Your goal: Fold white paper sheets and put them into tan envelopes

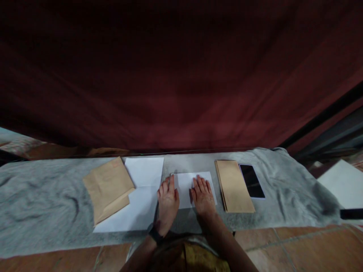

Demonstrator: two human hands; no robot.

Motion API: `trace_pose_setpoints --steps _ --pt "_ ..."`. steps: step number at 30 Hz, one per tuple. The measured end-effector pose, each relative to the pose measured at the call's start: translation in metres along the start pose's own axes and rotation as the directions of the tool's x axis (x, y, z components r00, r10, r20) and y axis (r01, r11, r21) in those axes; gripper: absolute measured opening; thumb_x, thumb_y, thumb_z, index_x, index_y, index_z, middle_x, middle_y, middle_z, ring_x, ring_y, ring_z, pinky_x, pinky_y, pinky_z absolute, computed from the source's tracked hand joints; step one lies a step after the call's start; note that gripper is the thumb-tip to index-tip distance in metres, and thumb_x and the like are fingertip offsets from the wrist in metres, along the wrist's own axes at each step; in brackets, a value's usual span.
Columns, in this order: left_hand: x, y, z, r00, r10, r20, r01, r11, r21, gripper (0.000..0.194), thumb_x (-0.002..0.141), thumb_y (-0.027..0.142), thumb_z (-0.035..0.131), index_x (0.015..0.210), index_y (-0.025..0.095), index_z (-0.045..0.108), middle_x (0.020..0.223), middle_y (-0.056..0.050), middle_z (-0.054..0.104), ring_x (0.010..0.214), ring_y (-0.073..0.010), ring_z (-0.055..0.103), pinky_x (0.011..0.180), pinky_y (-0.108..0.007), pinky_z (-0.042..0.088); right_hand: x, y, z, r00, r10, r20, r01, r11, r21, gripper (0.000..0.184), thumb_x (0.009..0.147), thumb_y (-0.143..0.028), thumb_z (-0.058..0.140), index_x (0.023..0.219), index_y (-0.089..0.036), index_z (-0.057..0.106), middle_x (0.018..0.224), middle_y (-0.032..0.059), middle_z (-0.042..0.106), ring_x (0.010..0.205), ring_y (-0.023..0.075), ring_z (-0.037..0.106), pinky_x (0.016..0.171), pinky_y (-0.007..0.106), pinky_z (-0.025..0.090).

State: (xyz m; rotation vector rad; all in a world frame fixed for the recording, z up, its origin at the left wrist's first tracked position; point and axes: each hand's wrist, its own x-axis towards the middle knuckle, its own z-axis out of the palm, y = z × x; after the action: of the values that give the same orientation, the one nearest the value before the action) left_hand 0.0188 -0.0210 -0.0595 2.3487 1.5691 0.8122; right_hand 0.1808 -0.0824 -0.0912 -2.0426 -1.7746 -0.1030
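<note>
A folded white sheet of paper [185, 189] lies on the grey cloth in front of me. My left hand [168, 194] rests flat at its left edge, with the fingers stretched forward. On its right half lies my right hand [203, 192], palm down and fingers spread. Just left of my left hand is a larger unfolded white sheet [149, 194] with a crease across it. Several brown envelopes [110, 185] overlap that sheet's left side. To the right of my right hand sits a neat stack of brown envelopes [235, 187].
A phone [252, 181] with a dark screen lies beside the envelope stack. Grey cloth [42, 200] covers the long work surface. A dark red curtain [181, 94] hangs behind it. At the far right is a white panel [343, 183], and tiled floor [266, 241] shows below.
</note>
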Motion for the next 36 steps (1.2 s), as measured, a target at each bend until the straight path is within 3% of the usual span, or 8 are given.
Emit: trace_pose_setpoints --steps 3,7,13,17,22,29,36 --pt "0.0 0.017 0.01 0.981 0.187 0.054 -0.192 0.977 0.096 0.053 0.104 0.025 0.037 0.156 0.018 0.035 0.156 -0.014 0.047 0.149 -0.0302 0.036 0.12 -0.054 0.034 -0.001 0.001 -0.003 1.0 -0.022 0.0 0.022 1.0 0.004 0.051 0.105 -0.03 0.039 0.152 -0.013 0.047 0.159 0.0152 0.043 0.149 0.0282 0.036 0.123 0.049 0.026" --pt "0.0 0.026 0.031 0.935 0.287 0.21 -0.319 0.938 0.138 0.054 0.106 0.036 0.034 0.155 0.012 0.037 0.16 -0.014 0.043 0.152 -0.0287 0.032 0.122 -0.054 0.031 -0.002 0.004 -0.003 1.0 -0.021 -0.002 0.021 0.998 0.057 0.051 0.103 -0.02 0.031 0.151 -0.014 0.048 0.157 0.0128 0.046 0.15 0.0245 0.035 0.123 0.048 0.025" --pt "0.0 0.018 0.034 0.925 0.292 0.241 -0.333 0.931 0.148 0.052 0.107 0.031 0.032 0.156 0.016 0.037 0.162 -0.009 0.039 0.154 -0.0236 0.028 0.126 -0.051 0.025 0.011 0.007 0.001 0.999 0.03 0.029 -0.034 0.991 0.131 0.05 0.107 -0.024 0.023 0.143 -0.013 0.057 0.152 0.0115 0.054 0.146 0.0202 0.041 0.122 0.043 0.029" --pt "0.0 0.018 0.032 0.923 0.301 0.242 -0.343 0.926 0.156 0.053 0.104 0.023 0.033 0.157 0.017 0.036 0.163 -0.007 0.038 0.154 -0.0218 0.026 0.128 -0.049 0.021 0.017 0.004 0.001 0.995 -0.02 0.095 0.016 0.999 0.038 0.05 0.108 -0.027 0.026 0.149 -0.015 0.051 0.159 0.0087 0.045 0.15 0.0222 0.033 0.124 0.044 0.022" --pt "0.001 0.02 0.033 0.931 0.28 0.235 -0.324 0.929 0.178 0.056 0.101 0.019 0.035 0.156 0.019 0.037 0.163 -0.006 0.038 0.155 -0.0221 0.025 0.128 -0.05 0.019 0.016 0.002 0.002 0.99 0.017 0.141 -0.004 0.996 -0.088 0.05 0.107 -0.031 0.032 0.154 -0.019 0.045 0.164 0.0098 0.035 0.152 0.0267 0.029 0.123 0.049 0.02" --pt "0.004 0.017 0.032 0.95 0.224 0.218 -0.267 0.944 0.196 0.059 0.097 0.017 0.038 0.155 0.013 0.037 0.163 -0.011 0.036 0.154 -0.0233 0.026 0.127 -0.049 0.022 0.011 0.008 0.008 0.99 0.14 -0.002 -0.139 0.986 -0.096 0.059 0.107 -0.04 0.034 0.157 -0.008 0.035 0.162 0.0203 0.035 0.149 0.0329 0.035 0.12 0.052 0.026" --pt "0.004 0.01 0.032 0.978 0.136 0.16 -0.171 0.958 0.229 0.063 0.094 0.014 0.039 0.156 0.008 0.034 0.163 -0.016 0.035 0.153 -0.0249 0.028 0.126 -0.048 0.025 0.002 0.016 0.012 0.983 0.138 -0.125 -0.149 0.985 -0.086 0.068 0.107 -0.044 0.031 0.161 -0.004 0.02 0.161 0.0252 0.035 0.145 0.0371 0.04 0.116 0.055 0.033"
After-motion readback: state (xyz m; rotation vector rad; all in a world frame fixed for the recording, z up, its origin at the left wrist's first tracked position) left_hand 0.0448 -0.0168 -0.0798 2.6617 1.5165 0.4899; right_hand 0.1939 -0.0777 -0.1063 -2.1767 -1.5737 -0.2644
